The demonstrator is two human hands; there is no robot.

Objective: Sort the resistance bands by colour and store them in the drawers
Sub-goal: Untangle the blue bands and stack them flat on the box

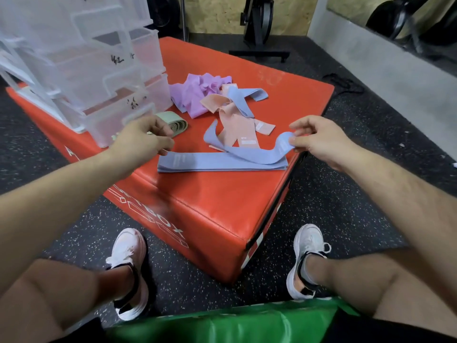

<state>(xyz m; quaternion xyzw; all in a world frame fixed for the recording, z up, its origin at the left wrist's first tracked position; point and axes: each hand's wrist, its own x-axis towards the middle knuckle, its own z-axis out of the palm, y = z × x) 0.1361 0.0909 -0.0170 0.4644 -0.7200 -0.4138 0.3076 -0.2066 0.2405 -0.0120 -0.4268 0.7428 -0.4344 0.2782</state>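
Note:
On a red padded box (217, 209) lie resistance bands. A flat stack of blue bands (222, 163) sits near the front edge. My left hand (142, 138) pinches the stack's left end. My right hand (319, 138) pinches the end of a blue band (282, 144) that curls up from the stack's right side. Behind lie peach bands (235, 120), another blue band (243, 97) and crumpled purple bands (195, 92). A rolled green band (176, 122) rests beside the clear plastic drawer unit (99, 70) at the left, whose drawers are pulled partly out.
My white shoes (128, 273) stand on dark speckled rubber floor either side of the box corner. A green padded seat (235, 325) is under me. A black equipment stand (257, 28) and a grey ledge (385, 58) are behind the box.

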